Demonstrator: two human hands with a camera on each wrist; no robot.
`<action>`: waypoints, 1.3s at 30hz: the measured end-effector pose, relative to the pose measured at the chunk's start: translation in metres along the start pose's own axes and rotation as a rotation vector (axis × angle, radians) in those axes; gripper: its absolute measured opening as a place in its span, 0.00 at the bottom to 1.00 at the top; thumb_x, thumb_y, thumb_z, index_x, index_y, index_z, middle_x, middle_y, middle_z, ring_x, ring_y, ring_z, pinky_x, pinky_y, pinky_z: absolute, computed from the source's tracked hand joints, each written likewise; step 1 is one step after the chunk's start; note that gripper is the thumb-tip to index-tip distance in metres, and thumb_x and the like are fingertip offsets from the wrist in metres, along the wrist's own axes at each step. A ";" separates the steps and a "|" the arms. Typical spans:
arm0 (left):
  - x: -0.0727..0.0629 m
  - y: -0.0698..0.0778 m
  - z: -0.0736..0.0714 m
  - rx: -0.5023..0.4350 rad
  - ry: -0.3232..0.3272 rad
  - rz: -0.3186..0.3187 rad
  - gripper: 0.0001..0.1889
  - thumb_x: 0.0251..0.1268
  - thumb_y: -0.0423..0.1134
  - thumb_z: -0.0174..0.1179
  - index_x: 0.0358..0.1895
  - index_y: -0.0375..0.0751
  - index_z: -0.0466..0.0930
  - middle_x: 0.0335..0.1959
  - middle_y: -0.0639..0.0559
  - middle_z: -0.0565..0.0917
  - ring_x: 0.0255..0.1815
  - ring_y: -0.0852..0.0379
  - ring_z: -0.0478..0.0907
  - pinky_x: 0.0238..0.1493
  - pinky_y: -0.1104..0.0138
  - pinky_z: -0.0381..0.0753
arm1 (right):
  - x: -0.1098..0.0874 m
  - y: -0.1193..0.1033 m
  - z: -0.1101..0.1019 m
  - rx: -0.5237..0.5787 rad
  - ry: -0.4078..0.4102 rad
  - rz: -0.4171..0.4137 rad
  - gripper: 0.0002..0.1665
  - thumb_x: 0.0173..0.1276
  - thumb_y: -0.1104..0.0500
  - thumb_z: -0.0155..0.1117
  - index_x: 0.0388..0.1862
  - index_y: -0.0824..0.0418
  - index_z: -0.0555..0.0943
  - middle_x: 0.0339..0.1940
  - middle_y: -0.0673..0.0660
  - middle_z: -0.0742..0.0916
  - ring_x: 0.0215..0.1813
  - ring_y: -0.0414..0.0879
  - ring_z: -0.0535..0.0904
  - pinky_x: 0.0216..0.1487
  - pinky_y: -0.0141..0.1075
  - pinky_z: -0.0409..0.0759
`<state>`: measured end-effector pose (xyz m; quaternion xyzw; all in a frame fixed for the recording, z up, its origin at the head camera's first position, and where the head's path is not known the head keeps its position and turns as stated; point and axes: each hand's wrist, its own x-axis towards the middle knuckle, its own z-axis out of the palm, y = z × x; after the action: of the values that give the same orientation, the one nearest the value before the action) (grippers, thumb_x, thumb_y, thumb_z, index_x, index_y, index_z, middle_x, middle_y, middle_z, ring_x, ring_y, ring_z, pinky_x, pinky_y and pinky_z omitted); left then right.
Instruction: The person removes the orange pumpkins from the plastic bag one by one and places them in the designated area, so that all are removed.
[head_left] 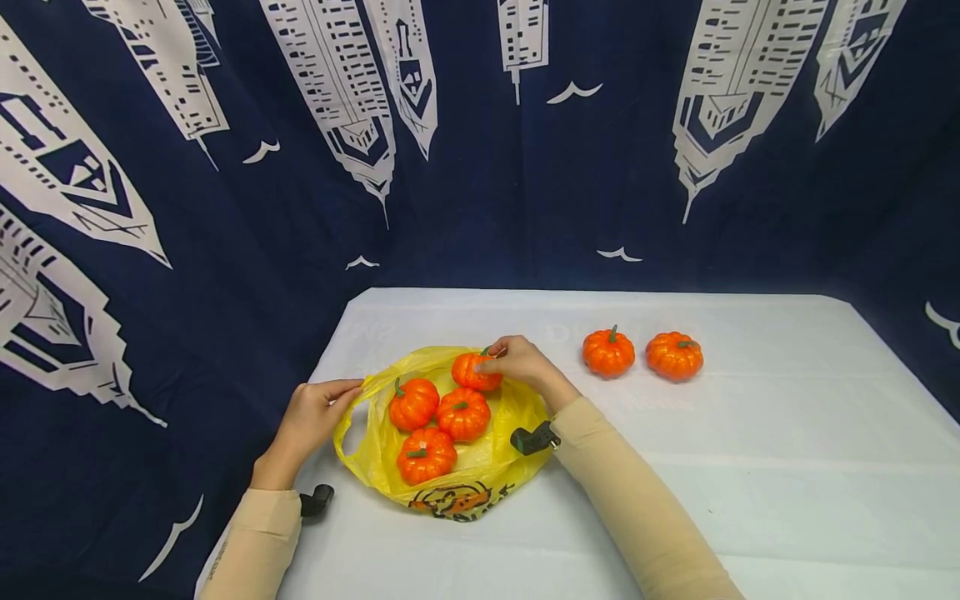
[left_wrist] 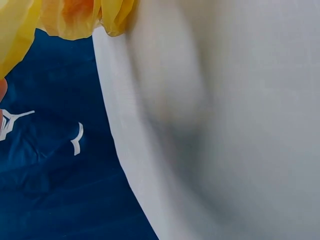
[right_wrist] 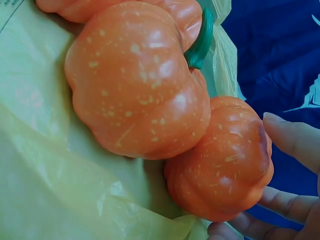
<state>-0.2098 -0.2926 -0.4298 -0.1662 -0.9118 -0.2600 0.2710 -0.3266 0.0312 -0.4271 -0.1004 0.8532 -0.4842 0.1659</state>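
Observation:
A yellow plastic bag [head_left: 517, 408] lies with its mouth spread wide on the table. At its left edge my left hand [head_left: 309, 417] pinches the rim or handle. Three small orange pumpkins with green stems sit in the bag: one at the left [head_left: 414, 404], one in the middle [head_left: 463, 415] and one nearest me [head_left: 427, 456]. My right hand [head_left: 522, 364] grips another pumpkin [head_left: 472, 372] at the bag's far side. In the right wrist view, thumb and fingers hold this pumpkin [right_wrist: 220, 165] from the side, just past a larger-looking one [right_wrist: 137, 82].
Two more pumpkins stand on the white table [head_left: 750, 467] right of the bag, one upright [head_left: 608, 352] and one beside it [head_left: 674, 357]. A dark blue curtain [head_left: 525, 208] with white building prints hangs behind. Black cameras [head_left: 534, 438] are strapped at both wrists.

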 end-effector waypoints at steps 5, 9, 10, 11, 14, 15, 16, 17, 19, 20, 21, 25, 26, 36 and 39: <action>0.001 0.000 0.000 -0.006 0.004 0.011 0.08 0.58 0.27 0.70 0.41 0.33 0.90 0.36 0.41 0.91 0.38 0.47 0.90 0.40 0.79 0.84 | -0.001 0.000 0.001 0.021 -0.009 0.026 0.26 0.61 0.55 0.75 0.54 0.67 0.78 0.53 0.63 0.82 0.49 0.51 0.75 0.50 0.37 0.77; 0.001 0.001 -0.001 -0.006 0.006 0.015 0.08 0.58 0.27 0.70 0.41 0.32 0.90 0.36 0.41 0.91 0.37 0.46 0.90 0.40 0.82 0.82 | -0.001 0.002 0.001 0.030 -0.010 0.034 0.27 0.61 0.55 0.76 0.54 0.67 0.78 0.53 0.63 0.82 0.49 0.51 0.75 0.50 0.36 0.77; 0.001 0.001 -0.001 -0.005 0.006 0.013 0.08 0.58 0.27 0.70 0.41 0.32 0.90 0.36 0.41 0.91 0.37 0.46 0.90 0.40 0.82 0.82 | -0.001 0.003 0.000 0.031 -0.009 0.034 0.27 0.61 0.55 0.76 0.54 0.67 0.78 0.53 0.63 0.82 0.49 0.52 0.75 0.50 0.37 0.77; 0.001 0.001 -0.001 -0.005 0.005 0.011 0.08 0.58 0.27 0.70 0.41 0.32 0.90 0.36 0.41 0.91 0.37 0.46 0.90 0.40 0.83 0.82 | -0.001 0.003 0.000 0.032 -0.007 0.033 0.27 0.60 0.56 0.76 0.54 0.67 0.78 0.53 0.63 0.82 0.50 0.52 0.75 0.51 0.37 0.77; 0.002 0.001 -0.001 -0.004 0.000 0.006 0.08 0.58 0.27 0.70 0.41 0.32 0.90 0.37 0.41 0.91 0.38 0.47 0.90 0.40 0.83 0.81 | -0.001 0.004 0.000 0.032 -0.001 0.024 0.28 0.60 0.56 0.77 0.55 0.67 0.79 0.55 0.64 0.82 0.52 0.53 0.75 0.55 0.40 0.78; 0.002 0.001 -0.001 -0.004 -0.001 0.007 0.08 0.58 0.27 0.70 0.41 0.32 0.90 0.37 0.41 0.91 0.38 0.47 0.90 0.40 0.82 0.82 | 0.000 0.004 0.001 0.035 0.002 0.022 0.28 0.60 0.56 0.77 0.55 0.67 0.79 0.56 0.64 0.82 0.53 0.53 0.75 0.57 0.40 0.79; 0.002 0.002 -0.001 -0.002 -0.001 0.009 0.08 0.58 0.27 0.70 0.41 0.32 0.90 0.37 0.41 0.91 0.38 0.47 0.90 0.40 0.81 0.83 | 0.000 0.005 0.001 0.037 0.004 0.017 0.29 0.60 0.56 0.77 0.56 0.68 0.79 0.56 0.64 0.82 0.54 0.54 0.75 0.59 0.41 0.79; 0.002 0.002 -0.001 -0.002 -0.002 0.010 0.08 0.58 0.27 0.70 0.41 0.32 0.90 0.36 0.41 0.91 0.38 0.47 0.90 0.40 0.80 0.84 | 0.000 0.005 0.001 0.040 0.006 0.013 0.29 0.60 0.57 0.77 0.56 0.68 0.79 0.57 0.64 0.82 0.55 0.54 0.76 0.60 0.42 0.79; 0.002 0.001 -0.001 0.003 -0.001 0.012 0.08 0.58 0.27 0.70 0.41 0.32 0.90 0.36 0.41 0.91 0.38 0.47 0.90 0.40 0.77 0.85 | 0.001 0.006 0.002 0.046 0.014 0.007 0.29 0.60 0.57 0.77 0.57 0.67 0.79 0.58 0.64 0.82 0.56 0.54 0.76 0.62 0.43 0.79; 0.002 0.001 -0.001 0.003 -0.001 0.011 0.08 0.58 0.27 0.70 0.41 0.32 0.90 0.36 0.41 0.91 0.38 0.47 0.90 0.40 0.78 0.84 | 0.001 0.007 0.003 0.048 0.018 0.006 0.29 0.59 0.57 0.77 0.57 0.67 0.79 0.58 0.63 0.83 0.56 0.54 0.77 0.62 0.43 0.79; 0.001 0.001 -0.001 0.003 -0.002 0.009 0.08 0.58 0.27 0.70 0.41 0.32 0.90 0.36 0.41 0.91 0.38 0.47 0.90 0.40 0.78 0.84 | 0.001 0.007 0.004 0.050 0.022 0.002 0.30 0.59 0.57 0.77 0.57 0.67 0.79 0.58 0.63 0.83 0.56 0.54 0.77 0.61 0.43 0.80; 0.000 0.001 0.000 0.002 -0.002 0.006 0.08 0.58 0.26 0.70 0.41 0.32 0.90 0.36 0.41 0.91 0.37 0.47 0.90 0.40 0.82 0.82 | 0.001 0.009 0.006 0.059 0.036 -0.009 0.29 0.59 0.57 0.78 0.57 0.66 0.80 0.57 0.63 0.84 0.55 0.53 0.78 0.59 0.42 0.81; 0.000 0.001 0.000 0.000 -0.001 0.005 0.08 0.58 0.26 0.70 0.41 0.32 0.90 0.36 0.41 0.91 0.37 0.47 0.90 0.40 0.83 0.82 | 0.001 0.009 0.006 0.063 0.038 -0.013 0.29 0.58 0.58 0.78 0.57 0.66 0.80 0.56 0.63 0.84 0.55 0.53 0.78 0.59 0.41 0.81; -0.001 -0.001 0.001 -0.003 -0.002 -0.007 0.08 0.58 0.27 0.70 0.41 0.33 0.90 0.37 0.41 0.91 0.38 0.47 0.90 0.42 0.88 0.78 | -0.006 0.005 0.005 0.062 0.065 -0.044 0.26 0.59 0.59 0.77 0.54 0.65 0.81 0.56 0.63 0.84 0.54 0.54 0.79 0.56 0.40 0.82; -0.001 -0.001 0.001 -0.007 -0.006 -0.015 0.08 0.58 0.27 0.70 0.41 0.33 0.90 0.37 0.41 0.91 0.38 0.47 0.90 0.42 0.90 0.76 | -0.008 0.005 0.005 0.060 0.063 -0.052 0.26 0.59 0.60 0.77 0.55 0.65 0.81 0.57 0.62 0.84 0.54 0.54 0.80 0.55 0.40 0.83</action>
<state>-0.2099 -0.2930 -0.4314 -0.1609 -0.9129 -0.2648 0.2657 -0.3175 0.0322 -0.4324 -0.1023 0.8401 -0.5168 0.1292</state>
